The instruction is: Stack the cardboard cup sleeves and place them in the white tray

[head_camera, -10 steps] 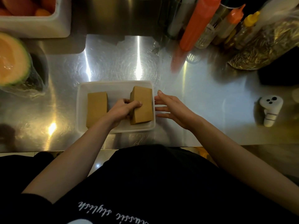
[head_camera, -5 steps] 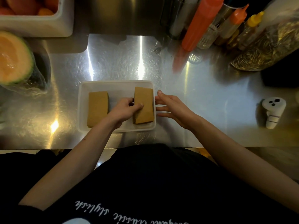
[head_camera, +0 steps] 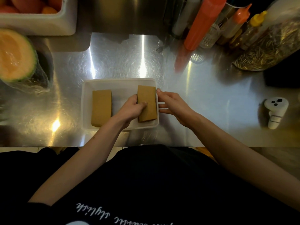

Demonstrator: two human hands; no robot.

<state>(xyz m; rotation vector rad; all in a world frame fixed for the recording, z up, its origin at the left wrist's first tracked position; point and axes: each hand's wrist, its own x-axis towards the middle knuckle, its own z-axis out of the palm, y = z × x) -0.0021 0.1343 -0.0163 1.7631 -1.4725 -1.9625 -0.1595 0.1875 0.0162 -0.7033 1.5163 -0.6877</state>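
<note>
My left hand (head_camera: 132, 108) gripped the right sleeve stack (head_camera: 147, 103) against the white tray (head_camera: 119, 82)'s right edge; my right hand (head_camera: 172, 105) rested open outside it.

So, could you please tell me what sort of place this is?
Probably a café or drinks prep kitchen: a stainless steel counter, orange squeeze bottles, a wrapped cut melon half and brown cardboard cup sleeves.

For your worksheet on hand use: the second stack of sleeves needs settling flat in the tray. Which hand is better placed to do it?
The left hand. Its grip is already on the right stack inside the white tray, while the right hand rests open outside the rim.
</note>
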